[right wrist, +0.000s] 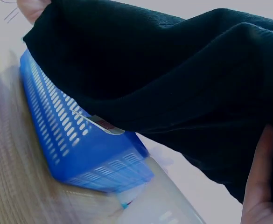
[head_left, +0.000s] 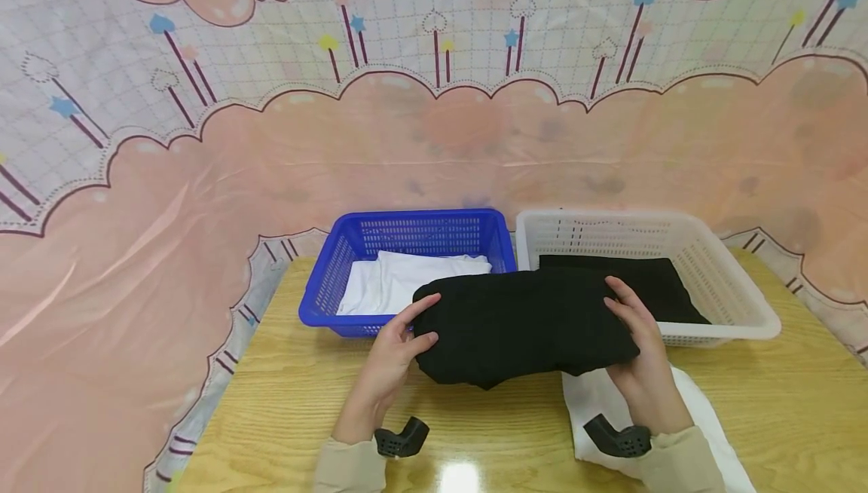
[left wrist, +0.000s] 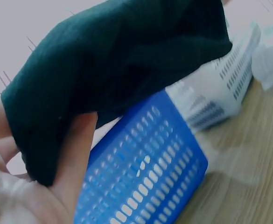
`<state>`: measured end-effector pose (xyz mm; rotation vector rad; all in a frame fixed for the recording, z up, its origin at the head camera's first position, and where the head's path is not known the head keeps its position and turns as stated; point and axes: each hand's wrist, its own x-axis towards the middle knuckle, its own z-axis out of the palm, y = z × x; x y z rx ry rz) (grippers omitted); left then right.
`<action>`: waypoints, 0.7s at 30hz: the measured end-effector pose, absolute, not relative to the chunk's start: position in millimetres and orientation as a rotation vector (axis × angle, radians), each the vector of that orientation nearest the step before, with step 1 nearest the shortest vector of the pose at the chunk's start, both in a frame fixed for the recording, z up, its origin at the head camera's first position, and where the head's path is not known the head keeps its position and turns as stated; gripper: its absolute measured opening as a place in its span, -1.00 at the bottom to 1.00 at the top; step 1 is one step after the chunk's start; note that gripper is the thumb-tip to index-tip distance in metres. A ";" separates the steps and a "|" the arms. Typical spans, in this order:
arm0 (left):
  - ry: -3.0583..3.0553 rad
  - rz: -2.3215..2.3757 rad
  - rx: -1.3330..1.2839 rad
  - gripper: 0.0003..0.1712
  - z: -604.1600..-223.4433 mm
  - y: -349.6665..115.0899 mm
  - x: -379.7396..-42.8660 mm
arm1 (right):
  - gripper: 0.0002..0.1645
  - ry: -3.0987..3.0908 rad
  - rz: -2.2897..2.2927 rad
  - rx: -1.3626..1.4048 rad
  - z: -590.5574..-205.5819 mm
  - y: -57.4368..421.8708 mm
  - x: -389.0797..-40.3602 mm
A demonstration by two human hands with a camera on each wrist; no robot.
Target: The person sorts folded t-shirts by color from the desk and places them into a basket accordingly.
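Observation:
Both hands hold a folded black garment (head_left: 522, 327) in the air, stretched sideways between them above the table. My left hand (head_left: 389, 361) grips its left end, thumb on the near side and fingers behind. At the other end, my right hand (head_left: 644, 376) pinches the garment, with fingertips resting over its upper side. A small label (right wrist: 106, 125) hangs from the lower edge in the right wrist view. Behind the garment stand a blue basket (head_left: 423, 213) on the left and a white basket (head_left: 762, 319) on the right, both partly hidden by it.
White folded cloth (head_left: 373, 289) lies inside the blue basket, and black cloth (head_left: 637, 286) inside the white one. A white cloth (head_left: 588, 417) is spread on the wooden table (head_left: 271, 402) under my right forearm. A patterned curtain (head_left: 475, 154) hangs behind.

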<state>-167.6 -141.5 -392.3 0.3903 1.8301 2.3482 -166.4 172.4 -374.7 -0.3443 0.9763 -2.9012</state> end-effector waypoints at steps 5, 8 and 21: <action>1.696 2.420 0.322 -0.45 -391.2 -135.8 -168.5 | -0.58 0.891 -2.902 -0.354 -372.5 177.1 -166.3; 1.690 2.432 0.293 -0.46 -389.1 -133.1 -169.2 | -0.57 0.913 -2.889 -0.367 -370.4 180.3 -166.3; 1.640 2.417 0.323 -0.32 -372.9 -115.9 -173.6 | -0.51 0.895 -2.850 -0.491 -360.7 193.6 -173.4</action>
